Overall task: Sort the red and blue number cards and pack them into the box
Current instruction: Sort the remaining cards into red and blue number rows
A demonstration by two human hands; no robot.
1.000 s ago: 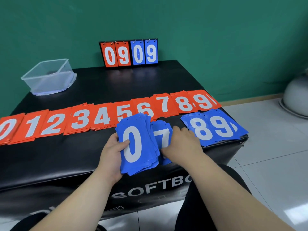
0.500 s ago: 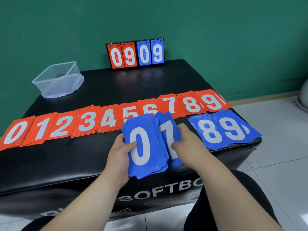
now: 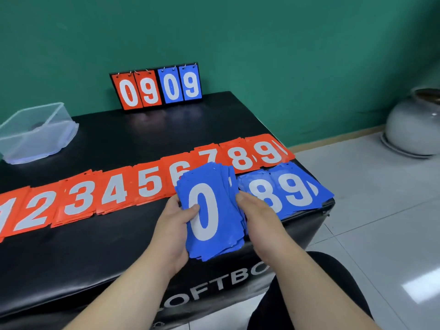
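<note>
Blue plastic is what grabs you first in the head view: a thick stack of blue number cards (image 3: 210, 211) with a white 0 on top, held upright-ish and a bit fanned just above the near edge of the black padded table (image 3: 100, 256). The left hand (image 3: 172, 231) is wrapped around the stack's left edge, thumb pressed on the face of the 0 card, so that's a closed grip on the stack. The right hand (image 3: 260, 216) sits against the stack's right edge with its fingers tucked behind the cards, so it looks like it's gripping too, though the fingertips are hidden. Just to the 3 o'clock side of the stack, blue piles showing 8 and 9 (image 3: 284, 192) lie flat at the table's right corner. Behind the hands, towards 12 o'clock, a row of red number cards (image 3: 114, 190) runs across the table from 1 at the left edge to 9 on the right, the piles overlapping each other; the held stack covers part of the 6 and 7. The clear plastic box (image 3: 35, 132) is well apart at roughly 10 o'clock, near the far left edge. A little flip scoreboard (image 3: 157, 86) reading 09 09 stands at the far edge against the green wall (image 3: 262, 44). A grey pot (image 3: 414, 122) sits on the tiled floor at 2 o'clock.
</note>
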